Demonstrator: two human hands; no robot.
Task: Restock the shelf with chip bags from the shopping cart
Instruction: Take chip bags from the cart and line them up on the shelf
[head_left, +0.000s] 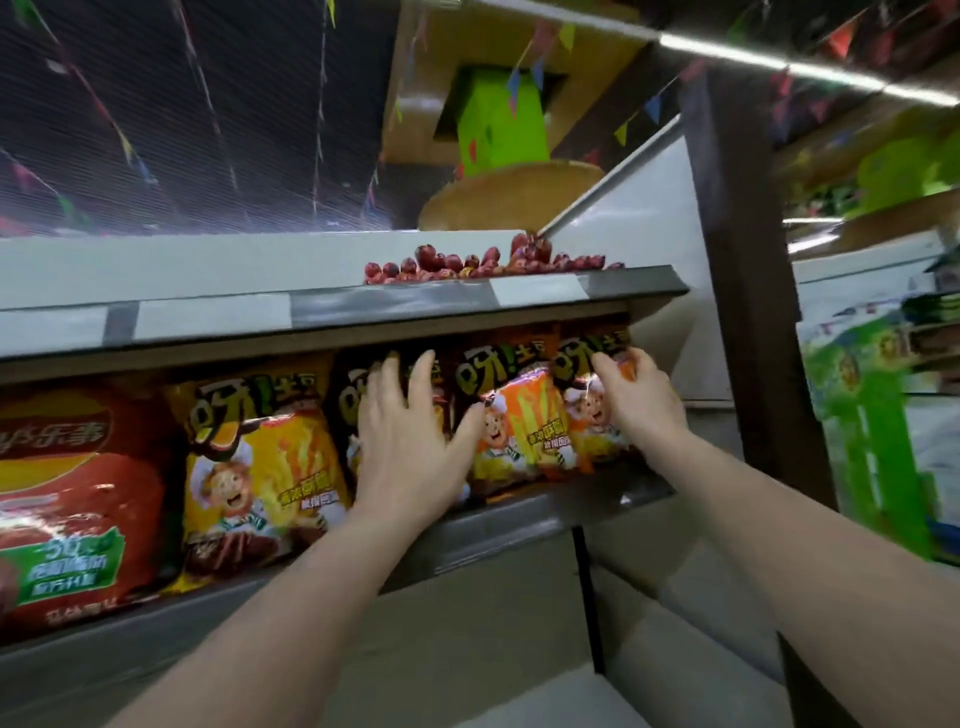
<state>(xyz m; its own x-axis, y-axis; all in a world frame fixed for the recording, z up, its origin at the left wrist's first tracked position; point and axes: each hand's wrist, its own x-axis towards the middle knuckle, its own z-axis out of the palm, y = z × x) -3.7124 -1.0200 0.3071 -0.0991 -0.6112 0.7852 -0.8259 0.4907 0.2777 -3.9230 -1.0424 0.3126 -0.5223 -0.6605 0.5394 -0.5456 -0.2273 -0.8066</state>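
Observation:
Several yellow and orange chip bags with a cartoon chef stand in a row on the grey shelf (540, 512). My left hand (410, 431) lies flat with fingers spread against a dark chip bag (353, 395) in the middle of the row, mostly hiding it. To its right stands an orange chip bag (519, 415). My right hand (641, 400) grips the rightmost chip bag (582, 374) at the shelf's right end. A yellow chip bag (260, 467) stands left of my left hand. The shopping cart is out of view.
A large red chip bag (72, 493) fills the shelf's left part. The shelf above (395, 301) holds red dates (483, 262). A dark post (748, 291) stands right of the shelf, with green packages (872, 441) beyond it. Pale boxes (519, 623) sit below.

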